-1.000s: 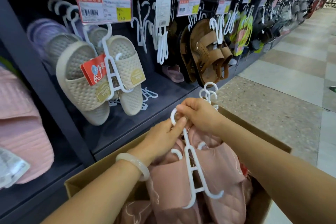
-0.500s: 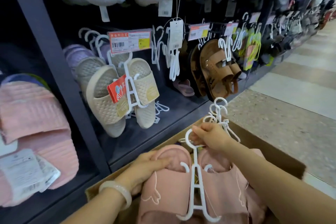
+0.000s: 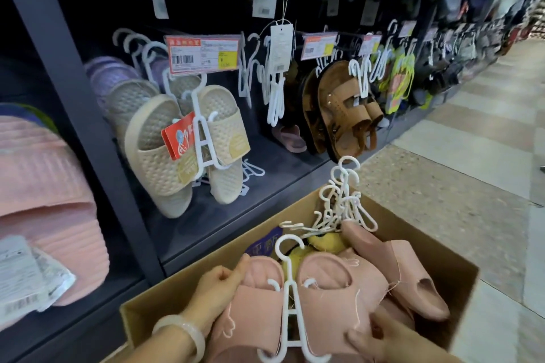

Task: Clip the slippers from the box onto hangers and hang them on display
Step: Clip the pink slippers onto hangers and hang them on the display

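Two hands are gripping the pink slippers (image 3: 298, 312) on their white hanger (image 3: 290, 298), left hand (image 3: 218, 295) and right hand (image 3: 380, 336) fingers curling round the outer edges; lifting evenly is keeping both clipped.

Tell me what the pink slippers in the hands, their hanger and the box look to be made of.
Pink slippers: apparently soft fabric over foam, matte; loose threads fray from the edges.
Hanger: white moulded plastic, smooth and slightly glossy, thin and rigid-looking.
Box: brown corrugated cardboard, dull, with raw cut edges on its walls.
The left hand and the right hand grip the slippers.
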`<state>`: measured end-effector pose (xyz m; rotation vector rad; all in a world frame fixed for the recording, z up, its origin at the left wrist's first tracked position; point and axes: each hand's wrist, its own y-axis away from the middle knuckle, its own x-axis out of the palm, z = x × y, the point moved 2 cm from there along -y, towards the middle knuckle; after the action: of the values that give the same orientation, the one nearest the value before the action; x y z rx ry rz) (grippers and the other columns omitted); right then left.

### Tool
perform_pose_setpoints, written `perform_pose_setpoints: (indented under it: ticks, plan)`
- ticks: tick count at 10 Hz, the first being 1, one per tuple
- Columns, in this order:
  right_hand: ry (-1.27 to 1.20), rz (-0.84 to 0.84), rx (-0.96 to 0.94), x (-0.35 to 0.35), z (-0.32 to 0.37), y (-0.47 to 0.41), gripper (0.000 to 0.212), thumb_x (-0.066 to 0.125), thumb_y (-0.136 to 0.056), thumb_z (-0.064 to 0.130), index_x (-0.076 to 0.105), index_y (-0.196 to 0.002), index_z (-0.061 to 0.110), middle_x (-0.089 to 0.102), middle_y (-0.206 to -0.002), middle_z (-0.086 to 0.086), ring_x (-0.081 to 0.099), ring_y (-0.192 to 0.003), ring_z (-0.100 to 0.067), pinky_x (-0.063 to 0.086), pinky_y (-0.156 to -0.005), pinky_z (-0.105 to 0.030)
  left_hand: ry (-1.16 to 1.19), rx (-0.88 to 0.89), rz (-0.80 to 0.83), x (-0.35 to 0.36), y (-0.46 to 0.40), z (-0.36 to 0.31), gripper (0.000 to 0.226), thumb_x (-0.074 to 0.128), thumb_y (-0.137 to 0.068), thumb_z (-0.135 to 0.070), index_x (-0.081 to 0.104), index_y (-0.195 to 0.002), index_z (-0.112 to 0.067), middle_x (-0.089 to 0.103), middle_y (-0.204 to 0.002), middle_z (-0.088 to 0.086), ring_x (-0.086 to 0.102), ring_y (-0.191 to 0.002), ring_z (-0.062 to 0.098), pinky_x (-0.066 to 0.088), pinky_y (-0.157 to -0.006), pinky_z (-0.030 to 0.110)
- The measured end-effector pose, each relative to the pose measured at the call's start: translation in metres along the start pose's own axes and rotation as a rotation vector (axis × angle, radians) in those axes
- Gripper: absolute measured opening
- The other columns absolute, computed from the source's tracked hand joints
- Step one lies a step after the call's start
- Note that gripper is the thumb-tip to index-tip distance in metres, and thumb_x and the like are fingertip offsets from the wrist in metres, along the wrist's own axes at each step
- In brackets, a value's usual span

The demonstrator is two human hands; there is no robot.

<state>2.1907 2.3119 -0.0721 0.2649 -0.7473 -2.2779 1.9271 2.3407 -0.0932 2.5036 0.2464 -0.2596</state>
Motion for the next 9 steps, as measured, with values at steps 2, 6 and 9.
perform_pose_setpoints:
  ticks: [2,6,9]
  plan:
    - [0.103,-0.454,0.060,-0.016,-0.005,-0.010,0.083,0.087,-0.033,0.060,0.069,-0.097,0.011,0.072,-0.102,0.004,0.065,-0.098,-0.009,0.046,-0.096,-0.029,0.144,-0.037,0.249,-0.021,0.006,0.035,0.081,0.084,-0.058,-0.046,0.047,-0.130,-0.033,0.062,-0.120,0.000,0.060,-0.109,0.023,0.051,-0.096,0.041]
    - [-0.262,-0.478,-0.263,-0.011,0.083,-0.001,0.045,0.068,-0.069,0.025,0.062,-0.111,0.009,0.076,-0.091,-0.005,0.071,-0.087,-0.021,0.055,-0.070,-0.028,0.458,0.183,0.108,-0.031,0.026,-0.043,0.030,0.070,-0.081,-0.020,0.045,-0.065,-0.014,0.048,-0.038,-0.007,0.045,-0.033,0.004,0.037,-0.037,0.016]
    - [-0.215,-0.390,-0.464,-0.006,0.160,0.004,0.055,0.074,-0.068,0.037,0.060,-0.114,0.010,0.074,-0.099,-0.010,0.071,-0.087,-0.021,0.057,-0.068,-0.028,0.495,0.435,0.099,-0.076,0.046,-0.112,0.031,0.075,-0.072,-0.032,0.056,-0.083,-0.010,0.059,-0.059,-0.001,0.055,-0.047,0.007,0.047,-0.047,0.019]
